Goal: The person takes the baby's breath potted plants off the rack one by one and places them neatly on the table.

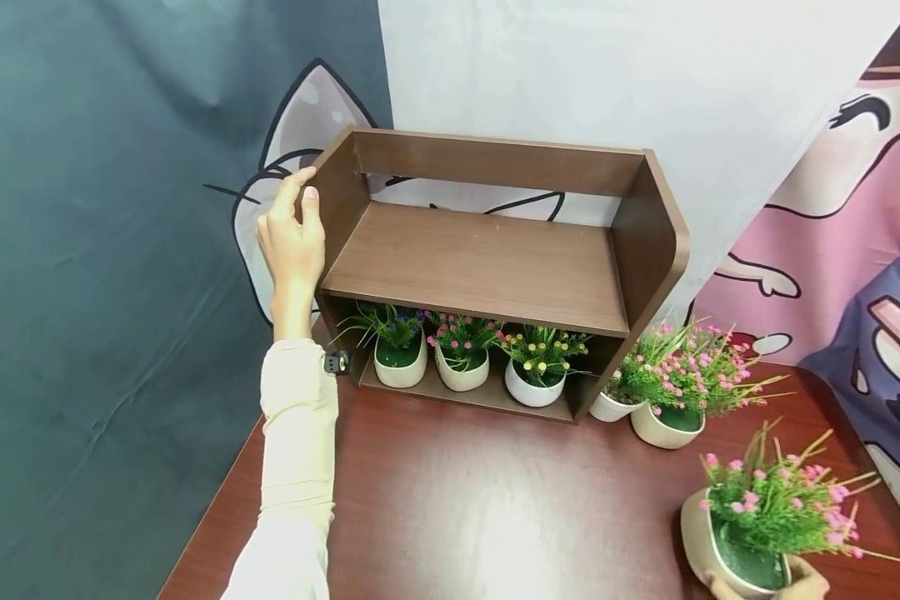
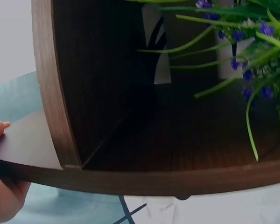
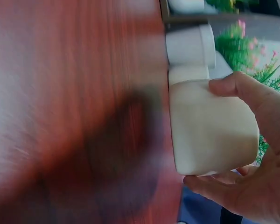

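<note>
Grey-blue and white cartoon-printed cloth (image 1: 120, 167) hangs behind a glossy red-brown wooden bench (image 1: 495, 500). The left hand (image 1: 292, 242) pinches the near side panel (image 1: 342, 204) of a dark brown two-tier wooden shelf (image 1: 487, 262), fingers on both faces. Right of that hand, three blue-, pink- and yellow-flowered potted plants (image 1: 463, 375) stand in the lower tier. The right hand (image 3: 266, 182) grips the rounded cream pot (image 3: 210, 130) of a pink-flowered green plant (image 1: 783, 504), tilted; beyond it, two more pink-flowered potted plants (image 1: 678, 383) stand beside the shelf.
</note>
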### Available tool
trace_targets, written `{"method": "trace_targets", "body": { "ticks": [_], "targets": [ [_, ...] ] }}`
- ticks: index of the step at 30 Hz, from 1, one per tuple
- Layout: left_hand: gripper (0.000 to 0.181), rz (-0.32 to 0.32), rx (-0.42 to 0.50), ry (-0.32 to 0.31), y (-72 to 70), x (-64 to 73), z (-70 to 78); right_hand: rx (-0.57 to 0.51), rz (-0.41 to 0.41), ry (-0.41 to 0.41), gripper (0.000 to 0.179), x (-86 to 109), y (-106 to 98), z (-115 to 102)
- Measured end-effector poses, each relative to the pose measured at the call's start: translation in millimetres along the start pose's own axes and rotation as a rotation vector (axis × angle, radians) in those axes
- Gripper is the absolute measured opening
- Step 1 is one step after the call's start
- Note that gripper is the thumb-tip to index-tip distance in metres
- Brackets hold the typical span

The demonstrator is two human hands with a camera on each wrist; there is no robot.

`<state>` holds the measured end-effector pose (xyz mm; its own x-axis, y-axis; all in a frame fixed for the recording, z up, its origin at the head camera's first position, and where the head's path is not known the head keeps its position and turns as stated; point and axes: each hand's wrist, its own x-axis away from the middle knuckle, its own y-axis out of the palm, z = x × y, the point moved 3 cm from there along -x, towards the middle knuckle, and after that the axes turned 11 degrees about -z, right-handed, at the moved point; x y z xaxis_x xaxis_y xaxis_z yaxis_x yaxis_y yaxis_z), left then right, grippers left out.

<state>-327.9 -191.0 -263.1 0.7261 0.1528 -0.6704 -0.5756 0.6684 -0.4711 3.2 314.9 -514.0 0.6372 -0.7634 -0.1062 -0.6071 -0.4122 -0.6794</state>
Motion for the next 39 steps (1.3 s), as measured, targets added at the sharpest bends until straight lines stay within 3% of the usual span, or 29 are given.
{"method": "trace_targets", "body": {
  "ticks": [2, 5, 11, 17, 24, 28, 36, 39],
  "targets": [
    [0.028, 0.007, 0.002, 0.002, -0.2, -0.1, 0.0, 0.080, -0.087, -0.012, 0.074, -13.4, -1, 2],
    [0.028, 0.007, 0.005, 0.007, -0.1, -1.5, 0.9, 0.127, -0.144, -0.064, 0.084, -32.3, 2, 3],
    [0.028, -0.018, 0.001, -0.013, -0.3, 1.0, 0.5, 0.117, -0.268, 0.007, 0.092, -64.9, 5, 6],
    [0.027, -0.008, 0.004, -0.012, -3.8, 1.7, 1.0, 0.046, -0.287, -0.028, 0.091, -94.8, 11, 4],
    [0.027, 0.001, -0.003, -0.023, -9.5, 5.3, -0.5, 0.040, -0.272, -0.012, 0.093, -125.5, 27, 3],
    [0.027, -0.001, -0.015, -0.025, -10.9, 6.6, 0.2, 0.027, -0.278, -0.024, 0.091, -135.2, 39, 2],
    [0.028, -0.003, -0.041, -0.024, -8.6, 9.0, 0.4, 0.092, -0.415, -0.153, 0.089, -149.5, 53, -5],
    [0.028, -0.011, -0.027, -0.017, -2.0, 7.4, 4.1, 0.094, -0.425, -0.139, 0.089, -150.9, 49, -5]
  ]
}}
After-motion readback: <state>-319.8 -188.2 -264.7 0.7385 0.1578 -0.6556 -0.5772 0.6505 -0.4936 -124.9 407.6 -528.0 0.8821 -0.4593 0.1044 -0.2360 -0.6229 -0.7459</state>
